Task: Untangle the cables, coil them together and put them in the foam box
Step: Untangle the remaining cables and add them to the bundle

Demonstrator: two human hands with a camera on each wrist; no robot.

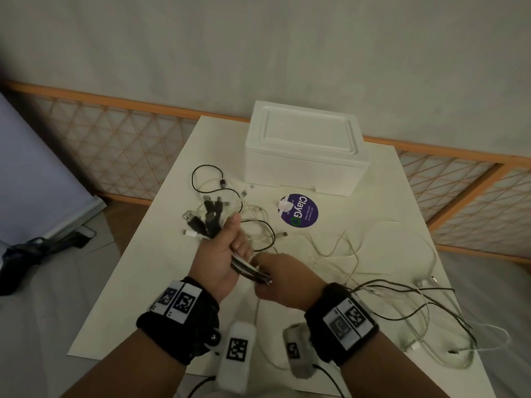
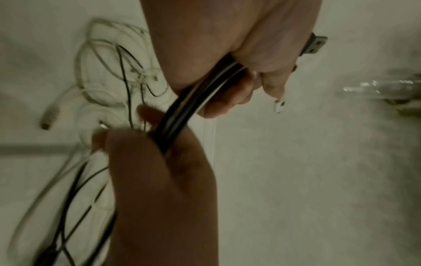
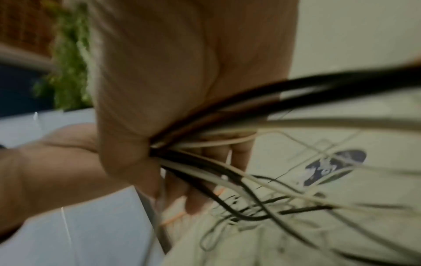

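- Cables [image 1: 250,268], black and white, run as one gathered bundle between the two hands, held above the near middle of the counter [image 1: 373,196].
- Left hand [image 1: 227,254] has its fingers curled round the bundle; a cluster of plugs [image 1: 201,218] fans out beyond its fingers, up and to the left.
- Right hand [image 1: 283,278] grips the same bundle just beside the left hand, fingers closed round it; the two hands nearly touch.
- From the right hand, loose strands [image 1: 416,308] trail across the right side of the counter in tangled loops; more loops lie beyond the left hand.
- Foam box [image 1: 304,150], white, stands at the far edge of the counter with its lid on, well apart from the hands; its inside is hidden.
- A round purple sticker [image 1: 298,211] lies on the counter just in front of the box.
- Behind the counter runs a wood-framed lattice panel [image 1: 115,145] below a pale wall [image 1: 258,47].
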